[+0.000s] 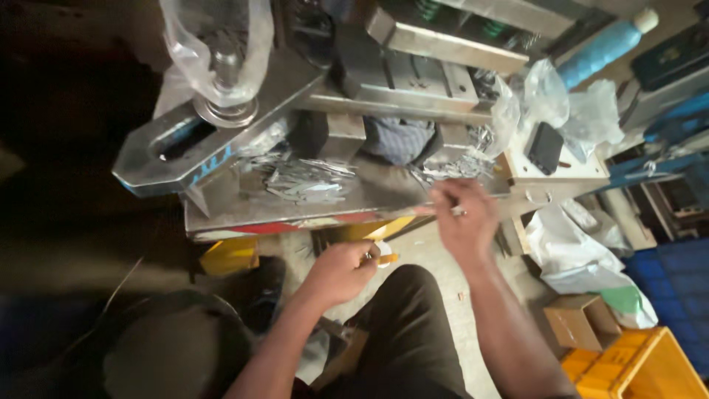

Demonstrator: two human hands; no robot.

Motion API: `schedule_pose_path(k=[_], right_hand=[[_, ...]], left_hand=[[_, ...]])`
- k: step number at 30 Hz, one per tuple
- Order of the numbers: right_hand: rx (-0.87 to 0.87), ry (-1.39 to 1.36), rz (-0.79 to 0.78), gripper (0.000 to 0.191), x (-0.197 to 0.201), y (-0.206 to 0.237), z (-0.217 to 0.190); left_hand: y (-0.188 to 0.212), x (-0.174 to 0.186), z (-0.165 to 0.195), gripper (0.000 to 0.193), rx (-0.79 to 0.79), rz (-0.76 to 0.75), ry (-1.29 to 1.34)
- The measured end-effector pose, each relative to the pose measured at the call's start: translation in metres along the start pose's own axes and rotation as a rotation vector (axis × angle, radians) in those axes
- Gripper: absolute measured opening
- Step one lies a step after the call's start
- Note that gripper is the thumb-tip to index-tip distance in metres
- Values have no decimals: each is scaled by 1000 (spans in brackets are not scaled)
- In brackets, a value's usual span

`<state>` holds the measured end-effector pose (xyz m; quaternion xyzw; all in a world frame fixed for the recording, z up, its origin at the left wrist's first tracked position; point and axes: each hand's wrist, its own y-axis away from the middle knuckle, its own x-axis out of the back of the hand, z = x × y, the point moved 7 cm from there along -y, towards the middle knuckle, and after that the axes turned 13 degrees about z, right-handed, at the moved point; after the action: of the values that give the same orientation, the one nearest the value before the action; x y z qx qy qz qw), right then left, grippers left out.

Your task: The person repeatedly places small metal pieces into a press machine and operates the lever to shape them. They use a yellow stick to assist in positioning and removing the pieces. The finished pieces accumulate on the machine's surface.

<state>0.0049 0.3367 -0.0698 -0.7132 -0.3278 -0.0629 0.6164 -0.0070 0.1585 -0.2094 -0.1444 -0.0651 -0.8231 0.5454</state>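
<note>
My left hand (341, 269) is low, over my lap, with its fingers closed on a small thin piece that shows a yellow tip (385, 258). My right hand (464, 216) is raised at the front edge of the steel press table (221, 207), fingers pinched on a small flat metal piece (443, 210); the motion blurs it. A heap of thin metal stampings (303, 181) lies on the table left of that hand, and more stampings (458, 166) are piled just behind it. The press die block (413, 74) stands above.
A clear plastic bag (218, 44) hangs over a round post at the top left. A blue bottle (602, 48), white bags (583, 111) and a small black box (545, 148) are on the right. A cardboard box (580, 321), a yellow crate (635, 369) and a blue crate (679, 288) stand on the floor.
</note>
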Motion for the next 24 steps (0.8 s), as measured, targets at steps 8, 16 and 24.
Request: schedule_pose_path(k=[8,16,24], right_hand=[[2,-185,157,7,-8,-81,11],[-172,-228,143,7,-41,-90,32],[-264,-20,-80,11,-44,-96,39]], left_hand=[[6,5,-1,25,83,-37,-32],[6,11,1,23,-49,17,-16],[9,11,1,23,-17,5,-21]])
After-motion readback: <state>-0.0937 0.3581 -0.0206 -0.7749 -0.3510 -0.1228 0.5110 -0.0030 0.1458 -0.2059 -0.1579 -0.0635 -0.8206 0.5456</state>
